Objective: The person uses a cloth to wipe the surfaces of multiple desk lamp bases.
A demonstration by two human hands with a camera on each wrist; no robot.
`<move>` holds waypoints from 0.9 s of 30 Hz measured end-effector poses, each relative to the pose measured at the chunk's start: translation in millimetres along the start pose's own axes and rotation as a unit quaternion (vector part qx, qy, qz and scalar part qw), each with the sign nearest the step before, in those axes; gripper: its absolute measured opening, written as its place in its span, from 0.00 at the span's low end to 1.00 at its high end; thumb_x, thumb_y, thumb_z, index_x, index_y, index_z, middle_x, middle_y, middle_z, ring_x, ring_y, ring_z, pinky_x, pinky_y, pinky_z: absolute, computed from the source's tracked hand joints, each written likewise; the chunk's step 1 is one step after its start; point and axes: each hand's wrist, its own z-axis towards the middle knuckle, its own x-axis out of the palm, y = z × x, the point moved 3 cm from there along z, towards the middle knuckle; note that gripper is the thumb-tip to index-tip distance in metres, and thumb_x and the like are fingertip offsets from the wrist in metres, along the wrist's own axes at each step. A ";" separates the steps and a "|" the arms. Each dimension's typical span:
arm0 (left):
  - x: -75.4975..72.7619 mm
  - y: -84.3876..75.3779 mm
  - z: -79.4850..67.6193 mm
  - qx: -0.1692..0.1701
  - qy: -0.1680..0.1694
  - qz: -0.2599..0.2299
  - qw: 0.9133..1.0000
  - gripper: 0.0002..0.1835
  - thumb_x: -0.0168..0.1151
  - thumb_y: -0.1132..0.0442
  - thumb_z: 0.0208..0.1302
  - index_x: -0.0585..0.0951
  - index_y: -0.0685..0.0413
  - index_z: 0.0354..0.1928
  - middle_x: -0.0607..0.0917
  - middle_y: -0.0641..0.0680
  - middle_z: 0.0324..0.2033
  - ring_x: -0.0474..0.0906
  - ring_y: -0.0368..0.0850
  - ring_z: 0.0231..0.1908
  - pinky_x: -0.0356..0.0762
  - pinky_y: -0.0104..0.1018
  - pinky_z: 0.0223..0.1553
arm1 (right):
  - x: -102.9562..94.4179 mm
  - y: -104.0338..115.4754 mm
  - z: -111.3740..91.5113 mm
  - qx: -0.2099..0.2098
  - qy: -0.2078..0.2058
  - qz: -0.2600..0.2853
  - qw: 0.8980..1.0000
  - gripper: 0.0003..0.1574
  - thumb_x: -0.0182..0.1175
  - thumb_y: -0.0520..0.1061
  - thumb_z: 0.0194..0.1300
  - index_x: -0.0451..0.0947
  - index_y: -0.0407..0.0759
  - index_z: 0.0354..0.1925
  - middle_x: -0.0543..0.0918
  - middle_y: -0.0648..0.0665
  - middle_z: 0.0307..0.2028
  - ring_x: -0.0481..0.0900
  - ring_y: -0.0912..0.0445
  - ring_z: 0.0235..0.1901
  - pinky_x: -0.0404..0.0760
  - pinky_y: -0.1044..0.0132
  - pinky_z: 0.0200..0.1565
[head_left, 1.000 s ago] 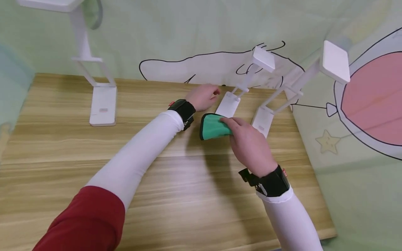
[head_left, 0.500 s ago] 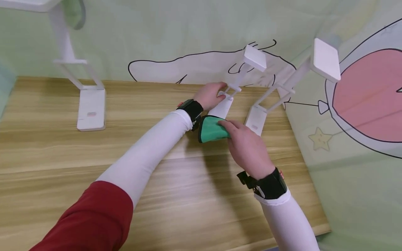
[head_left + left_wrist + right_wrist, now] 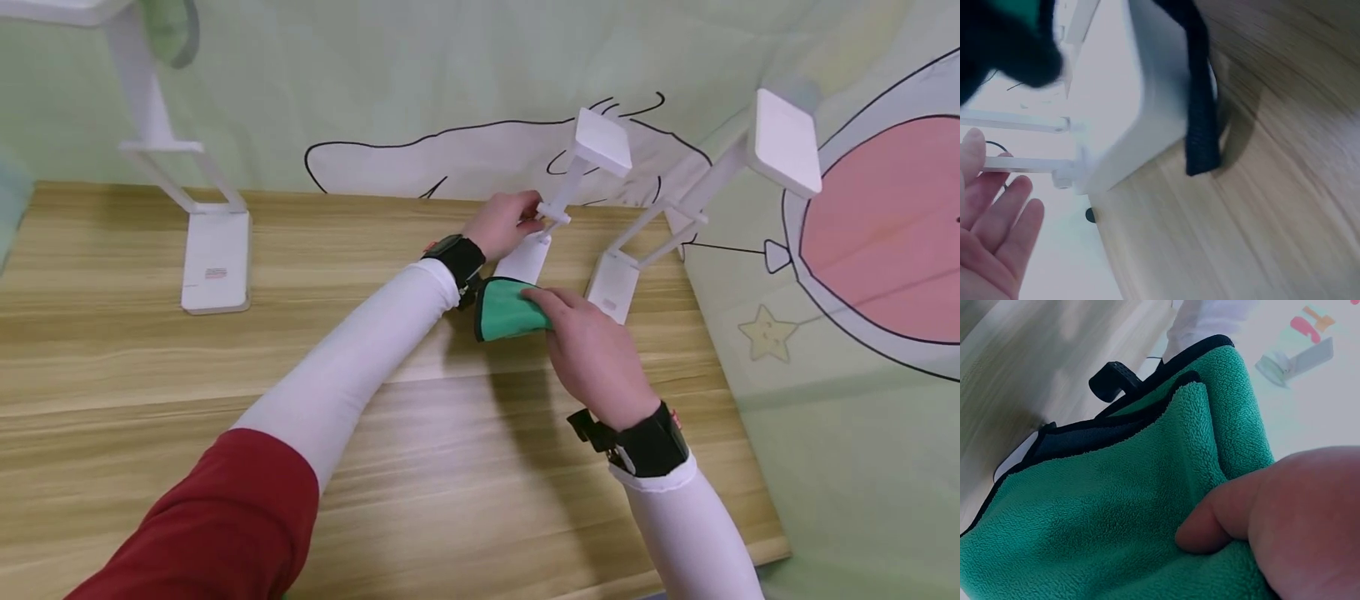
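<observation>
My left hand (image 3: 504,225) pinches a thin strut on the arm of the middle white desk lamp (image 3: 522,260), just above its base. In the left wrist view, the thumb and fingers of the left hand (image 3: 991,237) close around one strut (image 3: 1025,164). A folded green cloth (image 3: 510,310) with black edging hangs from my right hand (image 3: 600,358), held over the front of that lamp's base and partly covering it. Close up in the right wrist view, the thumb presses into the fluffy green cloth (image 3: 1104,506).
Another white lamp (image 3: 613,287) stands right of the middle one, close to my right hand. A larger lamp (image 3: 216,262) stands at the left. Behind the wooden table (image 3: 420,467) runs a wall (image 3: 420,67) with printed drawings, which also borders the right side.
My left hand has moved right to the middle lamp and taken hold of its strut. That lamp's arm has turned slightly. The right hand keeps the cloth nearly still.
</observation>
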 end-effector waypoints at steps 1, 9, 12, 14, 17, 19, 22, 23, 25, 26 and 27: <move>-1.3 1.7 -1.3 0.005 -0.002 -0.003 1.000 0.11 0.58 0.57 0.73 0.78 0.52 0.52 0.84 0.50 0.46 0.77 0.38 0.43 0.76 0.33 0.47 | -0.1 0.2 0.8 -0.002 0.002 0.001 1.000 0.33 0.57 0.32 0.63 0.72 0.48 0.65 0.77 0.44 0.58 0.79 0.49 0.49 0.84 0.48 0.33; -16.8 15.0 -16.1 0.026 -0.011 0.003 1.000 0.11 0.58 0.58 0.73 0.80 0.54 0.52 0.85 0.51 0.46 0.77 0.38 0.42 0.77 0.33 0.45 | -4.3 -1.9 9.3 -0.016 0.000 0.009 1.000 0.32 0.58 0.32 0.64 0.72 0.49 0.65 0.77 0.43 0.58 0.79 0.48 0.49 0.84 0.47 0.36; -23.1 19.6 -22.3 0.022 -0.017 0.019 0.999 0.11 0.58 0.58 0.73 0.80 0.53 0.52 0.85 0.50 0.45 0.77 0.37 0.41 0.77 0.33 0.43 | -4.9 -2.9 13.9 -0.020 0.000 0.013 1.000 0.30 0.58 0.34 0.65 0.72 0.48 0.65 0.77 0.42 0.58 0.79 0.48 0.49 0.84 0.47 0.38; -26.6 22.3 -26.0 0.021 -0.020 0.027 0.999 0.11 0.59 0.57 0.73 0.81 0.53 0.51 0.86 0.50 0.44 0.77 0.38 0.39 0.77 0.34 0.41 | -5.2 -3.4 17.2 -0.022 -0.001 0.013 1.000 0.29 0.58 0.35 0.66 0.72 0.48 0.65 0.78 0.42 0.57 0.80 0.48 0.48 0.84 0.46 0.39; -31.0 26.2 -30.9 0.020 -0.022 0.033 0.999 0.11 0.59 0.57 0.73 0.81 0.53 0.50 0.86 0.50 0.42 0.76 0.38 0.36 0.76 0.34 0.39 | -6.0 -4.0 23.0 -0.025 -0.007 0.010 1.000 0.28 0.58 0.36 0.67 0.73 0.49 0.64 0.79 0.43 0.56 0.81 0.48 0.46 0.84 0.46 0.36; -33.9 29.1 -33.9 0.021 -0.026 0.039 0.999 0.11 0.59 0.57 0.72 0.81 0.53 0.49 0.86 0.49 0.41 0.76 0.38 0.35 0.75 0.34 0.38 | -6.9 -4.3 27.6 -0.029 -0.014 0.008 0.999 0.28 0.58 0.36 0.66 0.73 0.49 0.64 0.80 0.44 0.55 0.82 0.47 0.43 0.84 0.46 0.34; -39.9 32.3 -38.7 0.018 -0.028 0.051 0.998 0.10 0.60 0.57 0.72 0.82 0.54 0.47 0.86 0.49 0.39 0.76 0.39 0.34 0.75 0.34 0.37 | -8.3 -4.6 34.9 -0.036 -0.022 0.010 0.999 0.28 0.57 0.35 0.66 0.74 0.49 0.63 0.80 0.43 0.55 0.82 0.47 0.40 0.83 0.47 0.33; -42.3 33.2 -40.3 0.015 -0.026 0.056 0.998 0.10 0.60 0.57 0.72 0.82 0.54 0.46 0.86 0.50 0.39 0.75 0.39 0.33 0.75 0.34 0.37 | -8.7 -4.7 37.4 -0.038 -0.023 0.011 0.999 0.28 0.57 0.34 0.65 0.74 0.49 0.63 0.80 0.43 0.54 0.82 0.47 0.40 0.83 0.47 0.33; -47.7 34.6 -43.4 0.012 -0.022 0.066 0.998 0.10 0.61 0.57 0.71 0.83 0.55 0.45 0.86 0.50 0.39 0.76 0.39 0.33 0.76 0.34 0.37 | -9.6 -4.7 42.3 -0.041 -0.025 0.012 0.999 0.28 0.57 0.34 0.65 0.74 0.48 0.62 0.80 0.42 0.54 0.82 0.46 0.40 0.83 0.47 0.34; -50.5 35.5 -44.9 0.010 -0.019 0.070 0.997 0.10 0.61 0.57 0.71 0.83 0.55 0.45 0.86 0.51 0.39 0.76 0.39 0.33 0.76 0.34 0.38 | -10.0 -4.8 44.4 -0.042 -0.025 0.013 0.999 0.28 0.57 0.34 0.65 0.74 0.48 0.62 0.80 0.42 0.54 0.82 0.46 0.40 0.83 0.47 0.35; -53.5 36.6 -46.4 0.007 -0.015 0.072 0.997 0.10 0.61 0.57 0.71 0.84 0.56 0.45 0.86 0.51 0.39 0.76 0.39 0.33 0.76 0.34 0.38 | -10.4 -4.8 46.6 -0.044 -0.025 0.014 0.999 0.28 0.57 0.34 0.65 0.74 0.48 0.62 0.80 0.42 0.54 0.82 0.46 0.40 0.83 0.47 0.35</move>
